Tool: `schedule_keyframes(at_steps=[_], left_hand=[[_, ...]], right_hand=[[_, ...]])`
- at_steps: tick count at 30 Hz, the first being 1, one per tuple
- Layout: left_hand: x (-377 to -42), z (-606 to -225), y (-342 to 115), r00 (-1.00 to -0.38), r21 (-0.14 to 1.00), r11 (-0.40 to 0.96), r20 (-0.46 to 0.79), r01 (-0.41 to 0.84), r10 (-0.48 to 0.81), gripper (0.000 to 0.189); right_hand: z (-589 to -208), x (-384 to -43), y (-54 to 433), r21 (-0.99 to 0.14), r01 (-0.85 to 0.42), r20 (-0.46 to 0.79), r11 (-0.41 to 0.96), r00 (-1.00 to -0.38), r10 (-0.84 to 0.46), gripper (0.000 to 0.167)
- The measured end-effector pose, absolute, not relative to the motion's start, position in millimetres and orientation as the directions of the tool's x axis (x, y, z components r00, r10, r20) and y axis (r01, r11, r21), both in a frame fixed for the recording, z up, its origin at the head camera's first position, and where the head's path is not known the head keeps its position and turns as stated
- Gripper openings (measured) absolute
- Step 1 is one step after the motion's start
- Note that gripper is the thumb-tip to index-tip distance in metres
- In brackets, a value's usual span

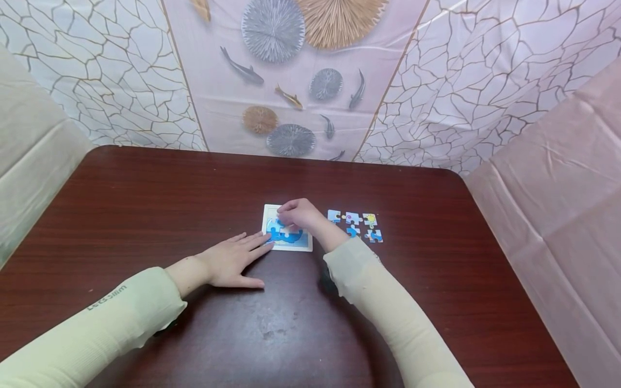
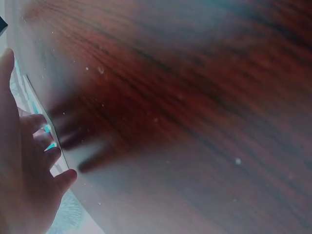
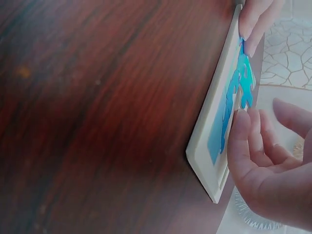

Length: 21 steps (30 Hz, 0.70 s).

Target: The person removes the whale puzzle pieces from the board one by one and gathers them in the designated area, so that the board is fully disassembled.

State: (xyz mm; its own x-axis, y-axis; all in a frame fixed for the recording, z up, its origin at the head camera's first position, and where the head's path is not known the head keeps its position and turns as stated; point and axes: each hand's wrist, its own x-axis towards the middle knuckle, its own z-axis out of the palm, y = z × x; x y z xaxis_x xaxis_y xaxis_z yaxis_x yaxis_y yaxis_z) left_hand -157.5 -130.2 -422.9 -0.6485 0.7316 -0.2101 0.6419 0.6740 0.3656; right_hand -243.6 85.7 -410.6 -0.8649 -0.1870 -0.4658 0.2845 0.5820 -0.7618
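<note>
A small jigsaw puzzle in a white-rimmed tray (image 1: 310, 249) lies on the table, with blue pieces (image 1: 274, 230) fitted in its lower part. My left hand (image 1: 235, 263) rests flat with fingers spread, its fingertips on the tray's left edge; in the left wrist view the left hand (image 2: 34, 165) reaches along the tray's side. Over the upper part of the tray is my right hand (image 1: 303, 214), fingers bent down. In the right wrist view the right hand (image 3: 270, 170) has its fingertips close to a blue puzzle piece (image 3: 246, 87); whether they pinch a piece is hidden.
Several loose puzzle pieces (image 1: 354, 218) lie to the right of the tray, near my right forearm. The dark wooden table (image 1: 145, 205) reaches back to a patterned cloth wall (image 1: 271, 118). Pale cloth (image 1: 548, 178) hangs along the right side.
</note>
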Motion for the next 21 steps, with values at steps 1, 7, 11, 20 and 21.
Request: schedule_keyframes(at_steps=[1, 7, 11, 20, 21], left_hand=[[-157.7, -423.1, -130.4, -0.646, 0.364, 0.673, -0.213, 0.644, 0.733, 0.09], [-157.3, -422.5, -130.5, -0.636, 0.361, 0.666, -0.216, 0.652, 0.74, 0.09], [-157.1, -420.4, -129.3, -0.637, 0.364, 0.668, -0.221, 0.649, 0.739, 0.09], [-157.7, -419.3, -128.1, -0.637, 0.369, 0.669, -0.224, 0.645, 0.738, 0.09], [-157.5, -419.3, -128.0, -0.636, 0.368, 0.668, -0.222, 0.647, 0.739, 0.09]], right_hand=[[-410.5, -243.3, 84.9, -0.758, 0.28, -0.461, 0.589, -0.869, -0.181, 0.032], [-409.3, -240.7, 81.5, -0.742, 0.247, -0.425, 0.623, -0.893, -0.152, 0.03], [-408.4, -239.6, 82.0, -0.729, 0.236, -0.414, 0.642, -0.899, -0.14, 0.029], [-406.5, -238.1, 83.7, -0.712, 0.21, -0.41, 0.67, -0.899, -0.153, 0.025], [-406.9, -238.0, 83.4, -0.709, 0.203, -0.408, 0.675, -0.899, -0.158, 0.025]])
